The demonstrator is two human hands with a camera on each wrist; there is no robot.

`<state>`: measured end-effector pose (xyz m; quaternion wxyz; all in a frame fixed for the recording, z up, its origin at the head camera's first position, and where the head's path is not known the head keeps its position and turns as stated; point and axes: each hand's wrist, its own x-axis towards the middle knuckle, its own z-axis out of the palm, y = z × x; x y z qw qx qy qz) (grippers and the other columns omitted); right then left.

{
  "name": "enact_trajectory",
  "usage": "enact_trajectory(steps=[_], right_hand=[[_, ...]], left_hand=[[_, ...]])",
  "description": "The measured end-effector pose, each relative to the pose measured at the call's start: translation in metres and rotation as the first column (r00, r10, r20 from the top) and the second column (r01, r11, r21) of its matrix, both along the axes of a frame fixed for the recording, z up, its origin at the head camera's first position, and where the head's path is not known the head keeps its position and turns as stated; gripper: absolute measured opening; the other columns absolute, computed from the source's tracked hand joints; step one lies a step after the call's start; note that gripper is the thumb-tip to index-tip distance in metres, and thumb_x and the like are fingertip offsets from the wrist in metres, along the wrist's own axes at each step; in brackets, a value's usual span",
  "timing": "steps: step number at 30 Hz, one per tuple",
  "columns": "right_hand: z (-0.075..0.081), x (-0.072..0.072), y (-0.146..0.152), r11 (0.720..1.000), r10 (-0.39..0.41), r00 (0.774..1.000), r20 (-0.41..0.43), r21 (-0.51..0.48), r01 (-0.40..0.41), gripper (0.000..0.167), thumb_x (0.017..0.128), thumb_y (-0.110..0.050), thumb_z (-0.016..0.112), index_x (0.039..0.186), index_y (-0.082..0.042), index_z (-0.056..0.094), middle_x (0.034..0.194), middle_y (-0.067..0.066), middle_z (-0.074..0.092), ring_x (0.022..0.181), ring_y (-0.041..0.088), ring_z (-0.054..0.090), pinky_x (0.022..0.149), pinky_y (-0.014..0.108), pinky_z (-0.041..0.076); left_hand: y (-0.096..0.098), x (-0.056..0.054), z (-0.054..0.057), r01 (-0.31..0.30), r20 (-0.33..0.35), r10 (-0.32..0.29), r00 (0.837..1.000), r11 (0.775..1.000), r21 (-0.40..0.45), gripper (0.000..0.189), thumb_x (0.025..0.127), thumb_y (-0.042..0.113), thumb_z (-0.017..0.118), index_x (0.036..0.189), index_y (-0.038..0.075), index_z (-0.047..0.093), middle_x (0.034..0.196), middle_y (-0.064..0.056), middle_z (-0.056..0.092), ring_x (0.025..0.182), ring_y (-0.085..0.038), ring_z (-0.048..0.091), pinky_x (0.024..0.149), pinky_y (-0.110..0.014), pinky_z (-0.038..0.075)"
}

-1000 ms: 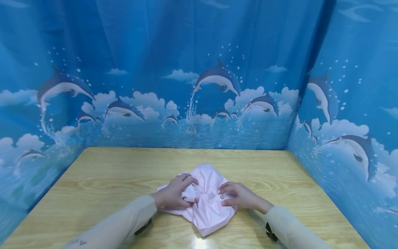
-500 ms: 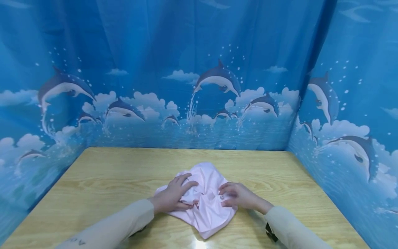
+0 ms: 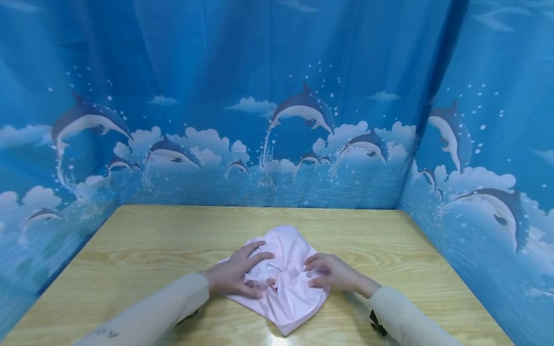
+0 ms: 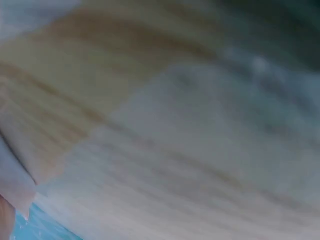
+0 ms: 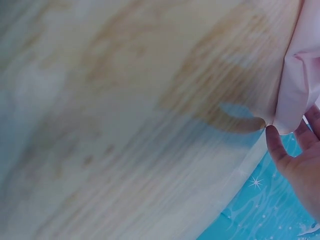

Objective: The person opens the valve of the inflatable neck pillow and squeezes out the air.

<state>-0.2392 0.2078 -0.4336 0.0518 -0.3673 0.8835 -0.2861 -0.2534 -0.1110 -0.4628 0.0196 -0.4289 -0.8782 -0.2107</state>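
A crumpled pale pink cloth (image 3: 287, 288) lies on the table, its folds gathered toward the middle; its exact kind is unclear. Spread over its left part is my left hand (image 3: 233, 274), fingers loosely extended and thumb nearer me. On the right side my right hand (image 3: 337, 274) has bent fingers and thumb on the fabric, holding a fold. A small round shiny spot shows between them. In the right wrist view, the thumb of the right hand (image 5: 300, 165) meets the lower edge of the cloth (image 5: 300, 75). The left wrist view catches only a corner of cloth (image 4: 15, 175).
The wood-grain table (image 3: 173, 235) extends around the cloth on all sides. Blue curtains (image 3: 207, 96) printed with dolphins hang behind it and along both sides. Both forearms wear light sleeves (image 3: 151, 307).
My left hand has slid a little to the left and its fingers have opened out over the cloth. The cloth's near corner has shifted slightly toward me. My right hand has stayed put.
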Motion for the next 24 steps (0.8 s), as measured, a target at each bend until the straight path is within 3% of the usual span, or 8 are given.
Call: enact_trajectory(steps=[4,11,17,24], right_hand=[[0.002,0.001,0.0,1.0,-0.005,1.0,0.011,-0.001,0.005,0.026,0.078,-0.032,0.069,0.098,-0.015,0.067,0.115,0.007,0.061,0.108,0.026,0.056,0.093,0.035,0.046],[0.003,0.002,0.0,1.0,-0.01,1.0,0.001,0.002,0.01,0.026,0.078,-0.032,0.07,0.097,-0.015,0.068,0.115,0.006,0.061,0.107,0.026,0.056,0.093,0.035,0.046],[0.001,0.001,0.0,1.0,-0.018,1.0,-0.011,0.005,0.018,0.027,0.077,-0.034,0.07,0.098,-0.017,0.068,0.115,0.004,0.061,0.108,0.025,0.056,0.094,0.037,0.045],[-0.001,0.001,-0.001,1.0,0.007,1.0,-0.024,-0.004,-0.007,0.029,0.078,-0.033,0.07,0.099,-0.014,0.068,0.114,0.008,0.061,0.107,0.027,0.057,0.092,0.038,0.046]], left_hand=[[0.001,0.0,-0.002,-0.008,-0.04,0.008,0.999,1.0,-0.003,0.088,0.067,0.074,0.056,0.141,0.037,0.025,0.151,-0.008,0.015,0.135,-0.033,0.024,0.103,-0.057,0.03],[0.003,0.004,0.001,-0.032,-0.036,0.031,0.999,0.999,-0.011,0.088,0.067,0.073,0.057,0.141,0.037,0.027,0.151,-0.009,0.016,0.136,-0.033,0.022,0.105,-0.056,0.027],[0.004,0.006,0.002,-0.041,-0.067,0.041,0.997,0.999,-0.002,0.081,0.071,0.066,0.061,0.139,0.033,0.031,0.147,-0.012,0.024,0.133,-0.034,0.028,0.105,-0.055,0.029],[0.006,0.009,0.009,-0.023,-0.049,0.025,0.998,0.999,0.03,0.069,0.074,0.054,0.066,0.133,0.031,0.039,0.14,-0.011,0.035,0.127,-0.031,0.037,0.103,-0.051,0.033]])
